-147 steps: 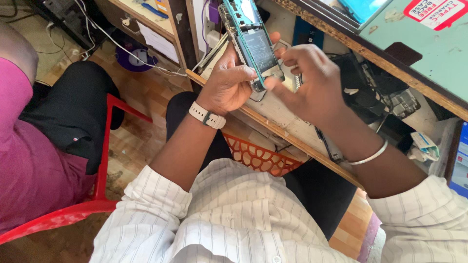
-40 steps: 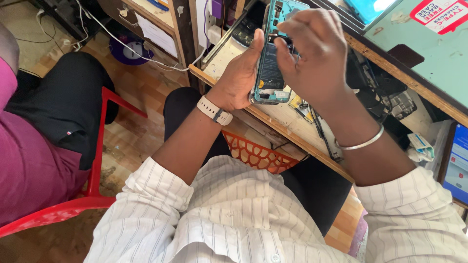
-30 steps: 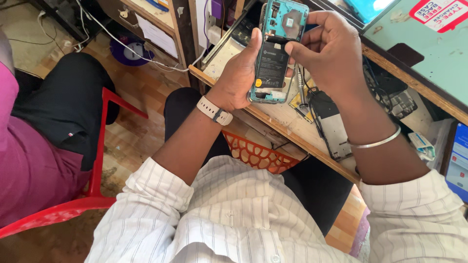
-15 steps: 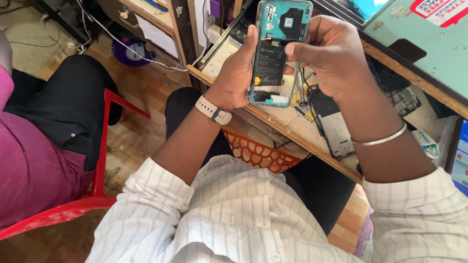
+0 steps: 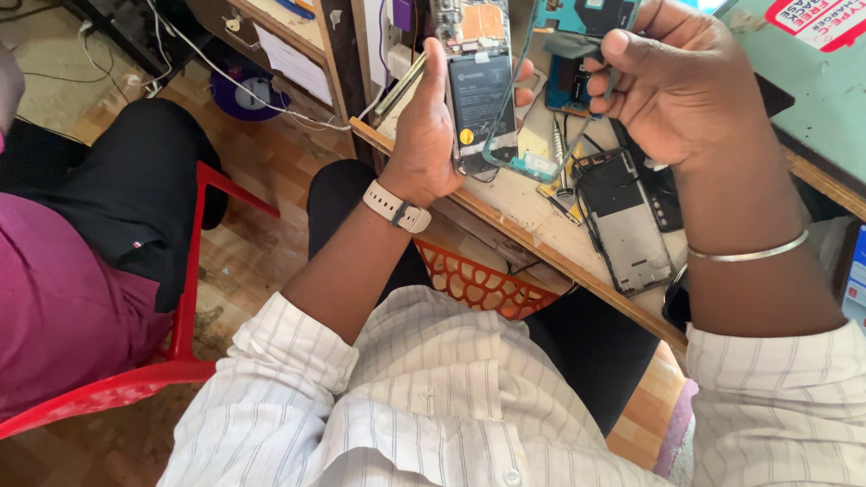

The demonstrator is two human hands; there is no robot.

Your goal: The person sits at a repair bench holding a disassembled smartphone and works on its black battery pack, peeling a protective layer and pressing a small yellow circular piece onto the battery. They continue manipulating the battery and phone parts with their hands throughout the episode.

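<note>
With your left hand [image 5: 424,135] wrapped firmly round the opened phone [image 5: 480,95], let your right hand [image 5: 686,86], pinching the teal frame [image 5: 577,27], lift it slowly and evenly off.

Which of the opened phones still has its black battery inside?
The opened phone in the left hand shows a black battery. The phone frame lying on the wooden bench is an empty shell.

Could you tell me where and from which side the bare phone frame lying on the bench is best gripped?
Grip the phone frame by its two long edges near mid-length, coming from above. It lies flat, so only the narrow rims offer purchase. Other parts crowd its top end by the right hand, so the end nearer the bench edge is probably freer.
</note>
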